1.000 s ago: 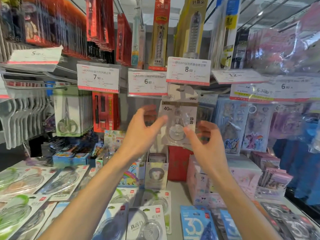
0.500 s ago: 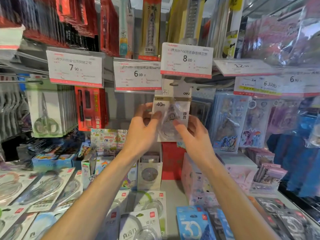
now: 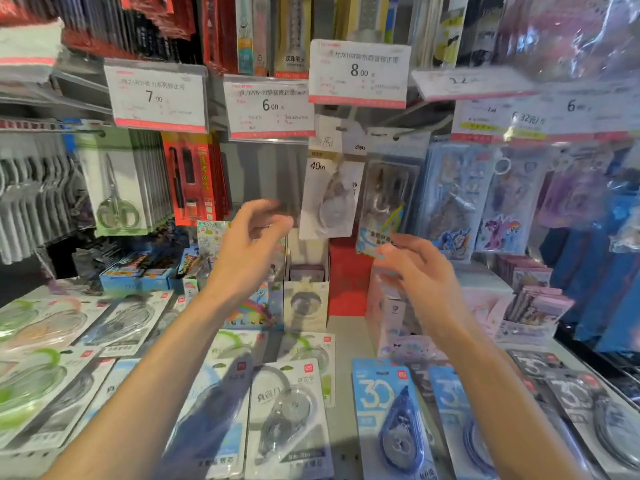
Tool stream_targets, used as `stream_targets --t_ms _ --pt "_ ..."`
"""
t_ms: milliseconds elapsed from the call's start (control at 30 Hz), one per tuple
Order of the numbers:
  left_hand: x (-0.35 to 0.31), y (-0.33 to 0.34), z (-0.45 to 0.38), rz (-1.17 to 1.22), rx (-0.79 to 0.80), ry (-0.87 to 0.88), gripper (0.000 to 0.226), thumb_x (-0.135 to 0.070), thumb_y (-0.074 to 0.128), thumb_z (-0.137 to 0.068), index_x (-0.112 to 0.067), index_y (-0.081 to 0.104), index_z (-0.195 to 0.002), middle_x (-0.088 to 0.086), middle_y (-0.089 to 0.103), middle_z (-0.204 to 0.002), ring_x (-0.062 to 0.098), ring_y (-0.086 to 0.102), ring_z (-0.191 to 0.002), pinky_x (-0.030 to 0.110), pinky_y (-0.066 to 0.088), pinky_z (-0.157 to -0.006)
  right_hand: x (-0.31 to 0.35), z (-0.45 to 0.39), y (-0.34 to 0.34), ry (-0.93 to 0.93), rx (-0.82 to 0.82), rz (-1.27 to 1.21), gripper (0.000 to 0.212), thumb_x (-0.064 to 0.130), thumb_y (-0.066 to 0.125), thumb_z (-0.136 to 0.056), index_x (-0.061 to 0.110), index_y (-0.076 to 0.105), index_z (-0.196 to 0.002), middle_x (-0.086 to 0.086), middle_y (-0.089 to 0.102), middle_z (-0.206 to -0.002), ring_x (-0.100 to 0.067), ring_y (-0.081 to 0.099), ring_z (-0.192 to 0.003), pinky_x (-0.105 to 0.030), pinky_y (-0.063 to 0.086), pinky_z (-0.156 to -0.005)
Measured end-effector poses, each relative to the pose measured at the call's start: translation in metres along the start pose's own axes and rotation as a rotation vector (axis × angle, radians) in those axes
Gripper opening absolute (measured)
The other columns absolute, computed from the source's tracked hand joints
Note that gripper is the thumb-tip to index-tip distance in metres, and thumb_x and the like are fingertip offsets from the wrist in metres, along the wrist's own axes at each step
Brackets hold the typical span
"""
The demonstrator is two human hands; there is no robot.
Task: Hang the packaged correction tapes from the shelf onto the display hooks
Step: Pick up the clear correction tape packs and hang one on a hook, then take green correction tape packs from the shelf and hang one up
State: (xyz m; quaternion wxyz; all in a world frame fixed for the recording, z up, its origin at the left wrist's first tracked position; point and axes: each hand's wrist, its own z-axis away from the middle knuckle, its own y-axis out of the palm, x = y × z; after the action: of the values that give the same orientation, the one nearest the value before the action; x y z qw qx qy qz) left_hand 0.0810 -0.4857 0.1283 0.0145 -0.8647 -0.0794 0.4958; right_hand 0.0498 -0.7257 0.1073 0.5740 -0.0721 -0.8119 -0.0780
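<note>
One packaged correction tape [image 3: 330, 195], marked 40 m, hung on a display hook [image 3: 346, 124] directly below the 8.00 price tag [image 3: 358, 72], slightly tilted, free of both hands. Left hand [image 3: 247, 247] at 8 o'clock of the pack, fingers loosely spread, holding nothing, apart from the pack. Right hand [image 3: 420, 271] at 4 o'clock of the pack, fingers relaxed and open, holding nothing. Three more price tags legible in the row: 7.90 [image 3: 156, 95] at 10 o'clock, 6.00 [image 3: 268, 107] between it and the 8.00 tag, 6.32 [image 3: 519, 117] at 2 o'clock. One scissors pack [image 3: 116, 188] at 9 o'clock. Further correction tape packs [image 3: 284, 417] flat on the shelf [image 3: 343, 344] at 6 o'clock; exact count not determinable owing to blur and overlap.
</note>
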Motion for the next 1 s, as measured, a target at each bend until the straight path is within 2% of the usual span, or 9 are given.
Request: stream_targets --t_ms 67,133,300,433,567,667,800,867,1000 --pt "0.002 -0.015 0.027 0.026 -0.047 -0.031 0.019 -0.021 0.068 -0.1 -0.023 0.066 -0.118 -0.001 0.072 -0.114 0.017 0.071 -0.106 0.03 0.061 -0.084 -0.009 0.021 -0.006 0.015 -0.018 -0.043 0.019 0.014 0.067 -0.099 0.01 0.064 -0.117 -0.004 0.081 -0.091 -0.007 0.076 -0.076 -0.016 0.058 -0.065" --pt "0.006 -0.029 0.057 0.077 -0.097 -0.062 0.011 -0.013 0.068 -0.098 -0.018 0.069 -0.107 0.002 0.075 -0.102 0.014 0.075 -0.087 0.025 0.059 -0.072 -0.021 0.047 -0.011 0.03 -0.008 -0.059 0.009 0.01 0.065 -0.1 0.009 0.066 -0.108 0.001 0.08 -0.076 -0.007 0.073 -0.066 -0.018 0.058 -0.06" --pt "0.027 -0.065 0.134 0.115 -0.174 -0.128 0.016 -0.007 0.066 -0.097 -0.021 0.071 -0.092 -0.006 0.076 -0.077 0.009 0.071 -0.067 0.019 0.055 -0.062 -0.056 0.104 0.0 0.153 0.055 -0.051 0.008 0.005 0.059 -0.102 0.008 0.066 -0.1 0.0 0.074 -0.064 -0.009 0.063 -0.053 -0.021 0.055 -0.053" --pt "0.047 -0.09 0.177 0.166 -0.279 -0.202 0.03 -0.006 0.065 -0.096 -0.029 0.077 -0.081 -0.005 0.073 -0.071 0.009 0.067 -0.065 0.018 0.053 -0.059 -0.074 0.142 0.025 0.215 0.089 -0.071 0.007 0.009 0.062 -0.101 0.011 0.068 -0.099 -0.003 0.07 -0.063 -0.01 0.055 -0.049 -0.02 0.048 -0.048" --pt "0.064 -0.119 0.198 0.213 -0.334 -0.274 0.016 -0.018 0.069 -0.085 -0.029 0.078 -0.079 -0.005 0.073 -0.071 0.012 0.067 -0.066 0.024 0.056 -0.065 -0.08 0.164 0.06 0.237 0.104 -0.034 0.005 0.024 0.069 -0.092 0.02 0.072 -0.092 -0.002 0.07 -0.064 -0.015 0.058 -0.057 -0.021 0.051 -0.052" --pt "0.077 -0.154 0.2 0.253 -0.311 -0.274 0.016 -0.013 0.067 -0.091 -0.025 0.076 -0.084 -0.002 0.073 -0.071 0.013 0.065 -0.062 0.022 0.055 -0.061 -0.08 0.173 0.095 0.218 0.117 0.003 0.012 0.033 0.066 -0.088 0.025 0.076 -0.088 -0.003 0.072 -0.068 -0.015 0.063 -0.061 -0.022 0.053 -0.056" --pt "0.093 -0.217 0.183 0.281 -0.283 -0.256 0.017 -0.004 0.062 -0.098 -0.016 0.07 -0.091 -0.002 0.072 -0.067 0.012 0.063 -0.057 0.019 0.052 -0.056 -0.087 0.178 0.157 0.22 0.05 -0.037 0.016 0.014 0.067 -0.098 0.021 0.076 -0.086 0.0 0.071 -0.065 -0.014 0.062 -0.058 -0.02 0.052 -0.054" --pt "0.1 -0.254 0.17 0.317 -0.249 -0.28 0.015 -0.002 0.062 -0.096 -0.014 0.069 -0.089 -0.003 0.071 -0.065 0.011 0.064 -0.058 0.019 0.052 -0.056 -0.087 0.181 0.194 0.23 0.027 -0.043 0.01 0.014 0.065 -0.098 0.017 0.073 -0.092 0.002 0.07 -0.063 -0.011 0.061 -0.057 -0.018 0.051 -0.054" --pt "0.111 -0.331 0.139 0.338 -0.199 -0.277 0.018 -0.012 0.067 -0.086 -0.025 0.077 -0.078 -0.006 0.071 -0.068 0.009 0.066 -0.064 0.019 0.053 -0.06 -0.086 0.18 0.268 0.216 0.005 -0.072 0.01 0.01 0.062 -0.099 0.01 0.071 -0.094 -0.001 0.07 -0.063 -0.011 0.058 -0.051 -0.017 0.052 -0.052"
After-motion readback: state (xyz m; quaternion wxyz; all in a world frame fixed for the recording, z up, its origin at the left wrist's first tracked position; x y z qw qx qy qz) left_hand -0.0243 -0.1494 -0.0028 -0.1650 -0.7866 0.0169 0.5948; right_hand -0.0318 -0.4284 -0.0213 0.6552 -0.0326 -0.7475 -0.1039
